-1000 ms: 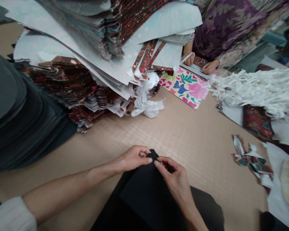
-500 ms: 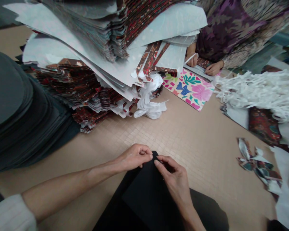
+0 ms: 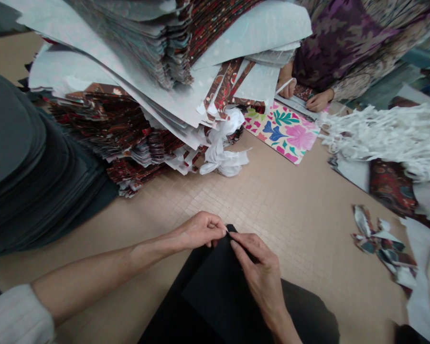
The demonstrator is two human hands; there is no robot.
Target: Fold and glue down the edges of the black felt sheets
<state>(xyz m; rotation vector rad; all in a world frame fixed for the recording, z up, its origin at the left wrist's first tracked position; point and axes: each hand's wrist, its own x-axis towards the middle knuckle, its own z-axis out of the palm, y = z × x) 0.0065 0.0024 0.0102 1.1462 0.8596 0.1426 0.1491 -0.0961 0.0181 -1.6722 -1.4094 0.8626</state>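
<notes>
A piece of black fabric [image 3: 220,291] lies folded in layers at the table's near side, its narrow tip pointing away from me. My left hand [image 3: 202,231] is closed in a pinch at the left of that tip. From the right, my right hand [image 3: 260,263] grips the same tip between thumb and fingers. The fingertips of both hands nearly meet there. Whether something small is between them is too fine to make out.
Tall piles of printed and white fabric pieces [image 3: 136,114] stand at the back left. A stack of dark rounded pieces [image 3: 39,181] is on the left. A co-worker's hands [image 3: 318,101] rest by a floral board [image 3: 279,131]. White strips [image 3: 380,134] and fabric scraps [image 3: 383,243] lie right.
My right fingers have shifted slightly left and drawn closer together at the fabric's tip, nearer my left fingertips. The black fabric has stayed almost in place.
</notes>
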